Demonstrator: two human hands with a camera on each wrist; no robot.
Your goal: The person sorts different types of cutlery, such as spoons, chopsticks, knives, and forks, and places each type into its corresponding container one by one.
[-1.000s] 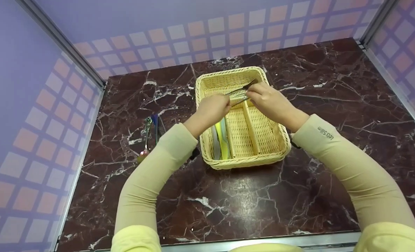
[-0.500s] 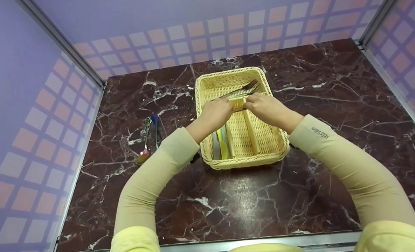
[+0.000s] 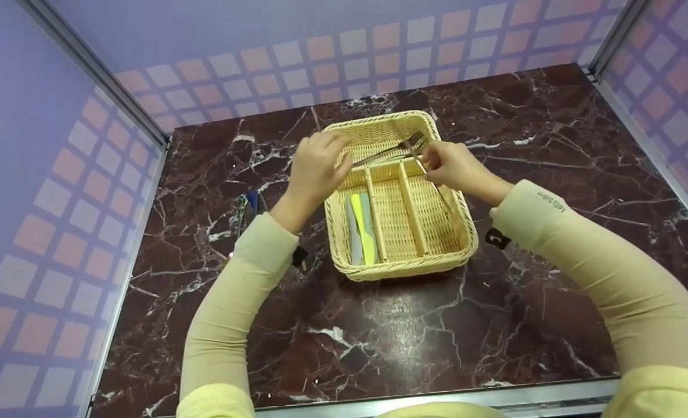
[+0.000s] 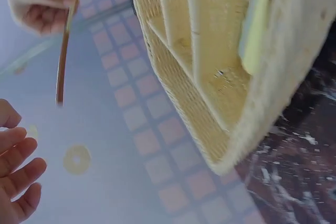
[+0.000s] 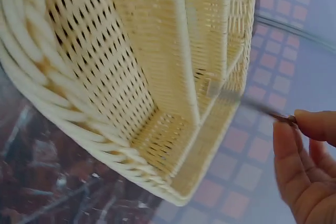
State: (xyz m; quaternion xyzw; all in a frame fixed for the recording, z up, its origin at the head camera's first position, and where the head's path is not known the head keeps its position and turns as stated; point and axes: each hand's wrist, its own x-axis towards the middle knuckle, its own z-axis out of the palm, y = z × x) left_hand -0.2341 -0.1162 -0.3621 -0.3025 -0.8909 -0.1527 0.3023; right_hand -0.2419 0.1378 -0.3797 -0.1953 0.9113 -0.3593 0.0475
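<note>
My right hand (image 3: 458,167) pinches a long, thin, bronze-coloured utensil (image 4: 63,66) between thumb and fingers. It slants over the right side of the wicker basket (image 3: 404,270), and its far end is blurred in the right wrist view. My left hand (image 3: 316,166) hovers at the basket's back left rim with loose, spread fingers and nothing in them. Dark metal forks (image 3: 411,139) lie in the wide back compartment. The left front compartment holds a yellow-green knife (image 3: 365,232) between grey ones (image 3: 354,235).
Left of the basket, partly hidden by my left arm, lie a spoon (image 3: 241,212) and a blue-ended utensil (image 3: 253,200) on the dark marble tabletop (image 3: 344,342). Tiled panels (image 3: 320,64) wall in the back and sides.
Both hands were together over the basket's divider, holding the thin utensil. The left has let go and moved left and up; the right has swung the utensil round to point front to back.
</note>
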